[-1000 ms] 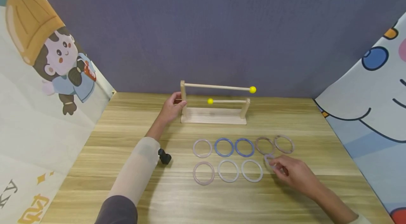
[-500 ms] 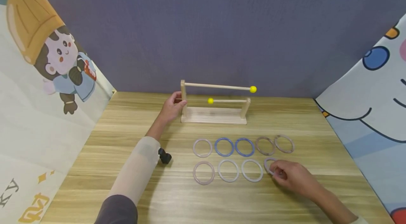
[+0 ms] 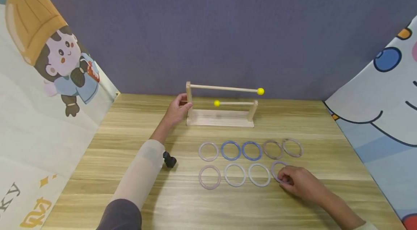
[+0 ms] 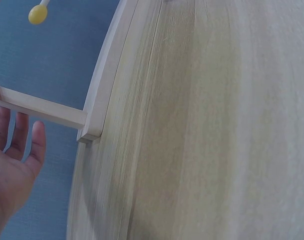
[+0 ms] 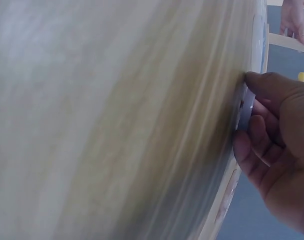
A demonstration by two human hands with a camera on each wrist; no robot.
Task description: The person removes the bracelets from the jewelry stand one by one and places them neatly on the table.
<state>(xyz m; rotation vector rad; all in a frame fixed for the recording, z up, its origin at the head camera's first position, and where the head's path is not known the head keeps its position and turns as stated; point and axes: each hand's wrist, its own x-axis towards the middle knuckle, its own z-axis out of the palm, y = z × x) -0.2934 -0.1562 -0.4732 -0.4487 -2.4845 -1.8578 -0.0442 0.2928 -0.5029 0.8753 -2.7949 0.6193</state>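
At the back of the table, my left hand (image 3: pixel 176 110) grips the left post (image 4: pixel 42 107) of a wooden stand (image 3: pixel 219 118), thumb in front and fingers behind. Two rods with yellow ball ends reach out from the stand's posts, one higher than the other, both bare. My right hand (image 3: pixel 301 183) pinches the right side of a purple bangle (image 3: pixel 272 172) at the end of the front row. In the right wrist view, thumb and fingertips meet the bangle (image 5: pixel 246 110) down at the tabletop; the fingers hide part of it.
Left of the purple bangle lie two white bangles (image 3: pixel 249 174) and a pink bangle (image 3: pixel 199 177). Behind them runs a row with a pale pink bangle (image 3: pixel 199 151), two blue bangles (image 3: pixel 222 150) and two brownish bangles (image 3: pixel 264 149). A dark wall (image 3: pixel 221 34) rises behind the table.
The purple bangle, tilted up in my right hand a second ago, has come down onto the table in line with the front row. My left hand stays on the stand.
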